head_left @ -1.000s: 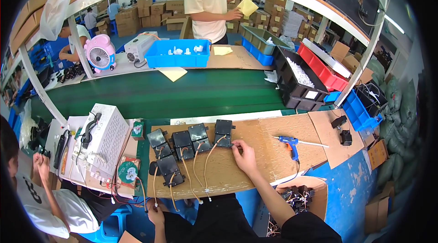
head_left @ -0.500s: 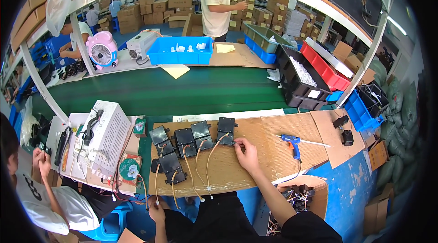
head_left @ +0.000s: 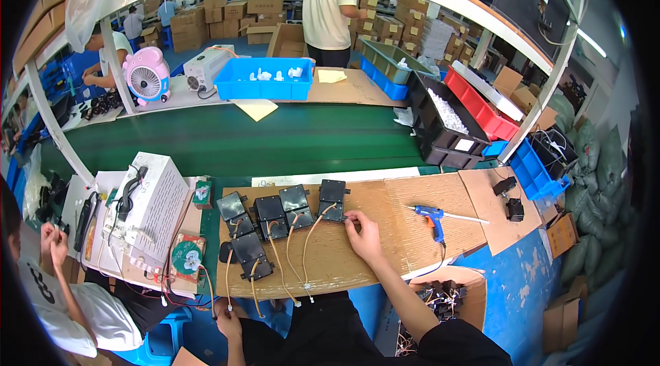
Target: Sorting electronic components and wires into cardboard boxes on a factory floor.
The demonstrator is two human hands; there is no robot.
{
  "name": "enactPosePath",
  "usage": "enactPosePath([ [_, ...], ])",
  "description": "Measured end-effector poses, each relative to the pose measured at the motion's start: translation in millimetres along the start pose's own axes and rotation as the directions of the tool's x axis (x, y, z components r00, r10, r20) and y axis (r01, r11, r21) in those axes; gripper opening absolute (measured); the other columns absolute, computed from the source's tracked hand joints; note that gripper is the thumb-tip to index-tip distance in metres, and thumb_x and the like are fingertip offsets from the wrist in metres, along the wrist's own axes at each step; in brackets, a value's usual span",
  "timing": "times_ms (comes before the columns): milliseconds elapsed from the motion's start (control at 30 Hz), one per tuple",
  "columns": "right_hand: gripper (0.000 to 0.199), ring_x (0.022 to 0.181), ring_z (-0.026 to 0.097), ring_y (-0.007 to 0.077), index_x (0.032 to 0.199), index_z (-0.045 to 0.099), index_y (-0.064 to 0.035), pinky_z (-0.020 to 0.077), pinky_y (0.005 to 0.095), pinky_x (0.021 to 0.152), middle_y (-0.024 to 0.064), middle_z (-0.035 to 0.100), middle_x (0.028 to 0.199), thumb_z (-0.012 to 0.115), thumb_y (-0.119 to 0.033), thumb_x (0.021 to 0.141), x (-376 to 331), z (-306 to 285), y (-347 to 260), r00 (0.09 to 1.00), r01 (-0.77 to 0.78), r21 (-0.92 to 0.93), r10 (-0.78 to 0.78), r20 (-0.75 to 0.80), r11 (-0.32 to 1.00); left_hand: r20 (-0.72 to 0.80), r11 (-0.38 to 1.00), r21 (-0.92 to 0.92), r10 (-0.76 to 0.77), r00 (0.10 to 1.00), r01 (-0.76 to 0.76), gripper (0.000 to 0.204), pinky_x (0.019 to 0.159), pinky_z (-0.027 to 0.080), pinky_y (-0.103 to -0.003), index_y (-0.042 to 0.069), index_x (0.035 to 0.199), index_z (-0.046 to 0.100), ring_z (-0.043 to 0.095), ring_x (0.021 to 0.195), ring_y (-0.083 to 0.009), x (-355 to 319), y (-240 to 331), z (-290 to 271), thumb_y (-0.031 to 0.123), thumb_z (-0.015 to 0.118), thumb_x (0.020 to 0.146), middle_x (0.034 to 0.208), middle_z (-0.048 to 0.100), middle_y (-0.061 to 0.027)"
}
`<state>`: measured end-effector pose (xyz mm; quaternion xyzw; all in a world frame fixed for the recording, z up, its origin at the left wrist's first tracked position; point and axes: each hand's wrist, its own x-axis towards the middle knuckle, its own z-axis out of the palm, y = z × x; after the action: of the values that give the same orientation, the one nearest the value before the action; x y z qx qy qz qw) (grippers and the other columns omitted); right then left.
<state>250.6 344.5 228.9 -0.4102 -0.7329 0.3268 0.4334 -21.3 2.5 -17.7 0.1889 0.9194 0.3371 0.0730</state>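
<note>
My right hand (head_left: 362, 238) is closed at the right edge of a black plastic box (head_left: 332, 199), thumb and forefinger at its lower corner. That box ends a row of black boxes with brown cables and small white connectors, among them a middle box (head_left: 270, 214), another box (head_left: 295, 204) and a left box (head_left: 234, 212). A further box (head_left: 251, 253) lies nearer to me. Below the table's front edge, my left hand (head_left: 229, 323) has curled fingers near the hanging cable ends; what they hold, if anything, is hidden.
A blue glue gun (head_left: 432, 219) with a glue stick lies on the cardboard (head_left: 392, 256). Small black parts (head_left: 514, 209) sit farther right. An open carton (head_left: 474, 297) of wired parts stands below. Beyond runs a green conveyor belt (head_left: 275, 139). At left sits a co-worker (head_left: 75, 297).
The whole view has shifted slightly. My hands and the black boxes hold almost the same places. The standing person in the background has lowered an arm.
</note>
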Motion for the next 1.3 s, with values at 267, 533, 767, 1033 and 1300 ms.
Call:
enactPosePath([
  [267,0.015,0.070,0.060,0.0177,0.099,0.062,0.0025,0.0493,0.0269,0.067,0.0094,0.067,0.085,0.057,-0.002,0.085,1,-1,3,1.000,0.004,-0.022,-0.004,-0.002,1.000,0.003,0.997,0.069,0.032,0.999,-0.032,0.023,0.060,0.047,-0.044,0.008,0.099,0.066,0.060,0.068,-0.0380,5,-13,20,0.013,0.060,0.077,0.081,0.066,-0.0159],
  [533,0.018,0.068,0.061,0.0184,0.102,0.063,-0.0008,0.0492,0.0270,0.063,0.0075,0.067,0.082,0.058,-0.006,0.086,-3,-4,6,0.999,0.038,-0.093,-0.041,-0.025,0.995,-0.059,0.993,0.059,0.105,0.993,-0.102,0.041,0.066,0.049,-0.045,0.007,0.113,0.060,0.063,0.077,-0.0389,46,-105,87,0.035,0.059,0.084,0.094,0.067,-0.0212],
  [767,0.018,0.069,0.061,0.0190,0.103,0.063,-0.0019,0.0492,0.0272,0.063,0.0074,0.067,0.083,0.058,-0.008,0.087,-3,-4,10,0.999,0.047,-0.096,-0.047,-0.006,0.994,0.098,0.992,-0.088,0.094,0.991,-0.086,0.035,0.065,0.049,-0.045,0.007,0.105,0.064,0.062,0.073,-0.0390,68,-126,114,0.033,0.059,0.083,0.087,0.067,-0.0187],
  [1033,0.019,0.070,0.062,0.0194,0.103,0.063,-0.0010,0.0495,0.0274,0.064,0.0081,0.067,0.084,0.058,-0.008,0.086,-3,-2,8,0.997,0.079,-0.082,-0.081,-0.015,0.993,0.286,0.837,-0.539,0.076,0.955,0.094,0.032,0.065,0.049,-0.044,0.008,0.102,0.065,0.062,0.073,-0.0380,56,-88,69,0.033,0.059,0.083,0.087,0.066,-0.0180],
  [1300,0.019,0.071,0.062,0.0194,0.103,0.063,-0.0001,0.0500,0.0275,0.065,0.0087,0.067,0.084,0.058,-0.007,0.086,-2,-3,12,0.998,0.066,-0.077,-0.067,-0.008,0.995,0.436,0.550,-0.778,0.121,0.892,0.306,0.030,0.064,0.049,-0.043,0.008,0.101,0.066,0.062,0.073,-0.0372,30,-46,-6,0.032,0.058,0.083,0.087,0.066,-0.0175],
])
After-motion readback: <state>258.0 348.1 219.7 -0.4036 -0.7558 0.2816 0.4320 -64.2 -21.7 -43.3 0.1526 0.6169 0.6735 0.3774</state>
